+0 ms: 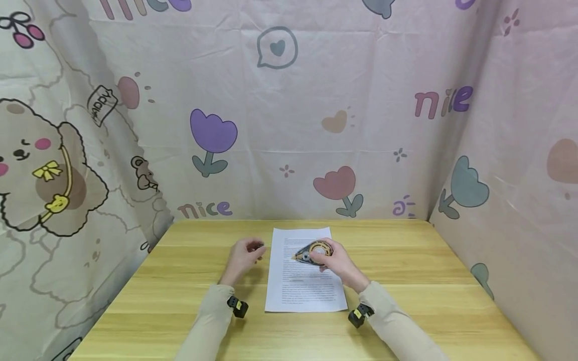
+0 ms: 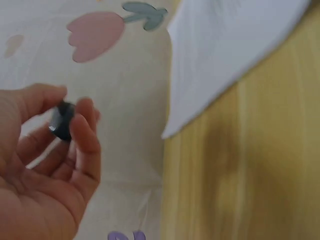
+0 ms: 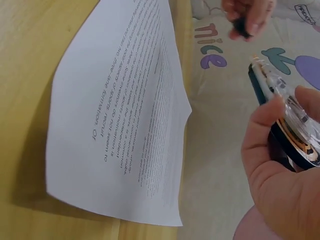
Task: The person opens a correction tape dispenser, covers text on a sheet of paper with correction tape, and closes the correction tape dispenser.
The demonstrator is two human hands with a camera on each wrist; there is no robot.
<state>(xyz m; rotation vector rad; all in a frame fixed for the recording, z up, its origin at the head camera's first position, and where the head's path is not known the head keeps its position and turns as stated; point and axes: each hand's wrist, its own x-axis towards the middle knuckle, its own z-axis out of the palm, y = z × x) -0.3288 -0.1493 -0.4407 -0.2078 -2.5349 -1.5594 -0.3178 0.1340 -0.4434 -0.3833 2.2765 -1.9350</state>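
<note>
My right hand [image 1: 336, 260] holds a correction tape dispenser [image 1: 311, 252] above the printed sheet [image 1: 307, 291], its narrow tip toward the left. In the right wrist view the correction tape [image 3: 285, 110] shows a clear case with an orange wheel inside, pinched between thumb and fingers. Left of the paper, my left hand [image 1: 244, 255] pinches a small dark cap [image 2: 62, 121] between thumb and fingertips, raised over the table. The cap and the dispenser are apart.
The sheet lies on a wooden table [image 1: 189, 311] with its long side running away from me. A patterned cloth [image 1: 280, 125] hangs behind the table and along both sides. Each wrist wears a small black camera [image 1: 238, 307].
</note>
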